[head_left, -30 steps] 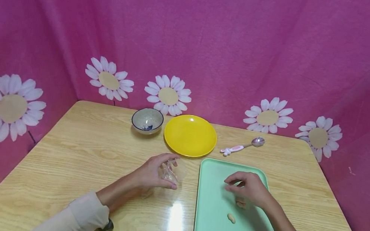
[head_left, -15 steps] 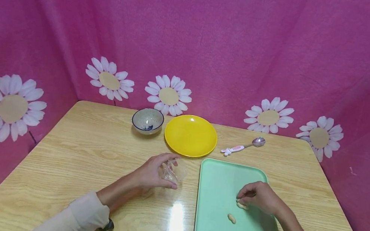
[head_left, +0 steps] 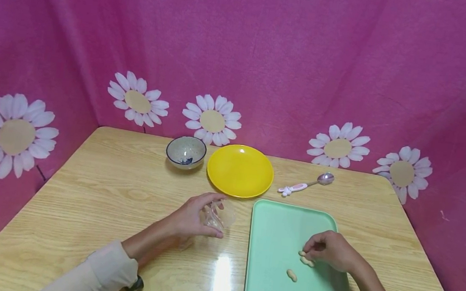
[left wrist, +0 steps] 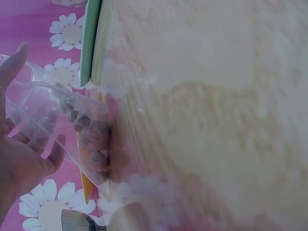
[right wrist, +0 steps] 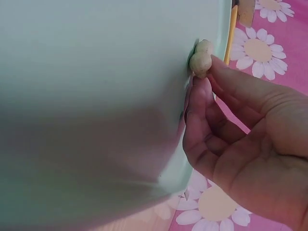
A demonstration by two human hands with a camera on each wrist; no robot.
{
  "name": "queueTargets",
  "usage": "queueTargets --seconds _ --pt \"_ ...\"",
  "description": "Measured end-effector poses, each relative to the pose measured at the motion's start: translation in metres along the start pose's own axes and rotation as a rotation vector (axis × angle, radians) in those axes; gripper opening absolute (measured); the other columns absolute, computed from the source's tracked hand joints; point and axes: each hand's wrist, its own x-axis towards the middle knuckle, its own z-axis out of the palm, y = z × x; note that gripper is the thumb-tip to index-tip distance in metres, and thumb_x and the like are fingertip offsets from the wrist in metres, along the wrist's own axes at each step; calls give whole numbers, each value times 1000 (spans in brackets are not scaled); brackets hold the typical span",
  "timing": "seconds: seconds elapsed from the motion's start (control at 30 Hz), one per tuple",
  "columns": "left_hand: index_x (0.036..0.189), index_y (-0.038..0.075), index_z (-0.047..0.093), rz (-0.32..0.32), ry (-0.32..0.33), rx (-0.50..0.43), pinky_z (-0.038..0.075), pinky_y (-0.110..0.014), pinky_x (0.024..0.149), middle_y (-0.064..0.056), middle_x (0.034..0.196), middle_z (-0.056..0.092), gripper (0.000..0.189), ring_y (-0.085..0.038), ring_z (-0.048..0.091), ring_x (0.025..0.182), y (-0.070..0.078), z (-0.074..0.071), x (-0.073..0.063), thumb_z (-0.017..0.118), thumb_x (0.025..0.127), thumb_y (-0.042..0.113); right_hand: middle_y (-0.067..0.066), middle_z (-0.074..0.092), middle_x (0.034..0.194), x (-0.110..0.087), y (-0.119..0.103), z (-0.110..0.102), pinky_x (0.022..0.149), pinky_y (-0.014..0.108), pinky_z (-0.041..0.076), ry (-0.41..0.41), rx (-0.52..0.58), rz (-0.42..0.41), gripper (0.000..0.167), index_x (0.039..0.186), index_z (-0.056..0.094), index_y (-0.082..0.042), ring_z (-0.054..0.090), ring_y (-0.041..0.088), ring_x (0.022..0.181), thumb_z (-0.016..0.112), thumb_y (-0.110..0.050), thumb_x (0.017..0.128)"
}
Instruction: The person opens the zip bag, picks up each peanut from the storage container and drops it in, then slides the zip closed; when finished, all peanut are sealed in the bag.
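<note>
My left hand [head_left: 196, 215] holds a clear plastic bag [head_left: 213, 214] over the wooden table, thumb and fingers spread wide around its mouth. In the left wrist view the bag [left wrist: 72, 115] shows several brownish round lumps at its bottom. My right hand [head_left: 332, 252] is low over the green tray [head_left: 275, 226], pinching a peanut [right wrist: 201, 60] between thumb and fingertips. Right at those fingertips, the head view shows pale peanut shells [head_left: 307, 261]. Another peanut [head_left: 292, 275] lies on the tray a little nearer to me.
Behind the hands stand a grey bowl [head_left: 185, 150] with a dark rim and a yellow plate [head_left: 240, 172]. A spoon [head_left: 305, 185] with a pink-and-white rabbit handle lies beyond the tray. Pink flowered cloth [head_left: 267, 63] hangs around the table.
My right hand has come down and to the right, from above the tray to the peanuts on it, and its fingertips have closed there. The left hand and bag have stayed put.
</note>
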Motion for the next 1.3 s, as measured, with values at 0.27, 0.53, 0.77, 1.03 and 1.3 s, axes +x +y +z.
queueTargets --seconds 0.27,0.53,0.77,1.03,1.3 --pt "136 16 47 -16 8 -17 42 -44 96 1 117 60 78 -20 52 109 0 2 0 85 69 26 -2 66 78 5 -4 -2 60 18 44 35 -58 29 3 85 71 -8 48 4 68 71 -10 82" --pt "135 14 47 -5 4 -29 41 -44 97 0 117 60 78 -20 52 108 0 1 0 86 68 28 3 68 87 23 -30 -4 67 19 51 188 -85 -9 9 93 70 -7 59 10 76 68 -8 85" --pt "134 12 48 30 9 -20 42 -42 95 -1 116 61 78 -20 53 106 -1 3 1 86 67 25 5 67 92 43 -61 4 72 23 55 248 -3 -46 13 98 70 -9 60 15 81 69 -8 85" --pt "132 10 50 94 30 19 45 -44 93 -5 115 63 77 -22 56 105 -2 3 2 86 67 29 6 67 94 64 -90 20 76 22 54 246 198 -102 15 100 70 -10 60 16 83 70 -11 85" --pt "133 10 49 87 21 8 44 -44 94 -7 116 62 77 -22 56 107 -1 2 2 86 68 27 10 68 93 79 -117 42 72 19 52 172 268 -194 14 99 69 -5 58 18 81 68 -13 87"
